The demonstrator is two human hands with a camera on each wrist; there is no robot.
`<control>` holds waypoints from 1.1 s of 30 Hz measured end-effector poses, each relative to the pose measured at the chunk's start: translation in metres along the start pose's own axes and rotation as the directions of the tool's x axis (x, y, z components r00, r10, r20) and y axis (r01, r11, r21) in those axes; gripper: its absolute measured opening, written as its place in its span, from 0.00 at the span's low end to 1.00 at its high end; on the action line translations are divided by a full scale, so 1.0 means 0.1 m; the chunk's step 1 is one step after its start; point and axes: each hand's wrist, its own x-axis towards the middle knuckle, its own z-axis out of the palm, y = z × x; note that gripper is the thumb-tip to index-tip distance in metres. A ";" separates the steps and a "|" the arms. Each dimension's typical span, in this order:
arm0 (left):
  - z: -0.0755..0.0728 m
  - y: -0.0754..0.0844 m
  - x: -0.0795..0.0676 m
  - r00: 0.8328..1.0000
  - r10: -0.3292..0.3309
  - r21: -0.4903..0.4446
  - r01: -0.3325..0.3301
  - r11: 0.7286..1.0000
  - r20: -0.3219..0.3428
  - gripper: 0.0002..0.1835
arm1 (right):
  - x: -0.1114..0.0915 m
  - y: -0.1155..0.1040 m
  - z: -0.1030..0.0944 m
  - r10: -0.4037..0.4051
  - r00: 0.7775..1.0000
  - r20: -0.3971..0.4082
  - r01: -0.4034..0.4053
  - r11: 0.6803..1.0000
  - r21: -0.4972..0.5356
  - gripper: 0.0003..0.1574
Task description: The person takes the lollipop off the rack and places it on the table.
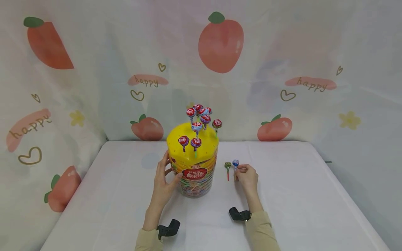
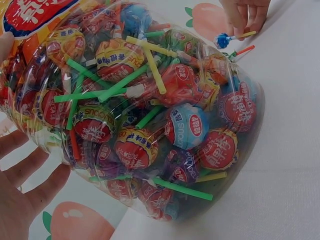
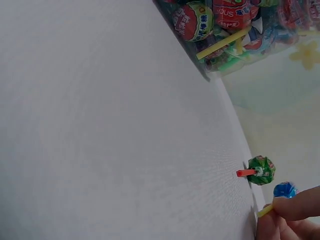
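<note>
A clear tub (image 1: 198,186) packed with wrapped lollipops stands upright, a little left of the middle of the table. Its yellow lid (image 1: 180,130) has several lollipops (image 1: 196,127) stuck upright in it by their sticks. My left hand (image 1: 164,184) grips the tub's left side, thumb across the front and fingers spread round it. To the right, my right hand (image 1: 248,177) pinches a blue lollipop (image 3: 285,190) by its yellow stick, between thumb and fingers. A green lollipop (image 1: 227,165) with a red stick lies just left of it.
White cloth covers the table (image 1: 298,195). Behind it hangs a backdrop (image 1: 226,90) printed with fruit and hearts. A black wrist camera (image 1: 169,228) is on the left wrist, another wrist camera (image 1: 239,214) on the right.
</note>
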 end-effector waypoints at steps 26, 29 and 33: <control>0.01 0.15 0.02 0.998 -0.064 -0.027 0.064 0.998 0.005 0.46 | -0.08 -0.02 -0.05 -0.046 0.997 -0.058 0.037 0.990 -0.134 0.13; -0.03 0.29 0.02 0.997 -0.071 -0.024 0.071 0.997 0.009 0.45 | -0.09 -0.02 -0.06 -0.042 0.998 -0.052 0.034 0.990 -0.134 0.14; -0.07 0.40 0.01 0.998 -0.064 -0.020 0.064 0.998 0.012 0.44 | -0.11 -0.06 -0.10 -0.046 0.999 -0.028 0.044 0.995 -0.091 0.15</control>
